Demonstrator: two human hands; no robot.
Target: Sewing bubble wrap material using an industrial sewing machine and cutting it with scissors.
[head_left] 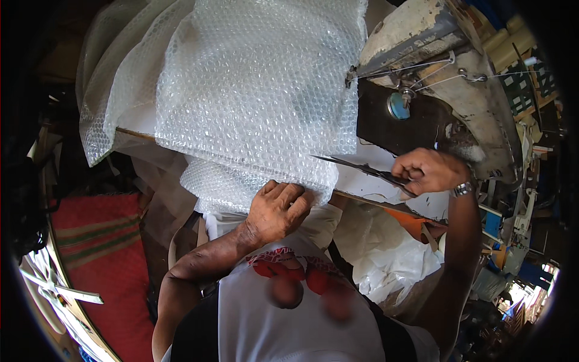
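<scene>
Clearly the step in hand is a cut along the lower edge of the bubble wrap [253,90], which lies draped over the surface [368,181] and hangs past its near edge. The left hand [278,208] presses the hanging edge against the surface's rim, fingers curled down on the wrap. The right hand [429,171] grips the handles of the scissors [362,169], fingers closed around them; the long blades point left toward the wrap, tips just at its right edge. Whether the blades are parted is hard to tell, since they show as 1 dark sliver.

To do this well, the left hand should keep the wrap taut and flat, staying clear of the blade line, because its fingers sit near where the tips are heading. Long, steady strokes would likely give a straighter edge than short snips, and the soft layers may bunch if tension drops.

The surface is pale and worn, with chipped paint, and carries an old sewing machine [446,78] at the right, threads strung across its arm. White cloth [392,253] is heaped below the right arm. A red striped mat [102,241] lies on the floor to the left. The room around is cluttered and dim, with shelves and odds at the far right.
</scene>
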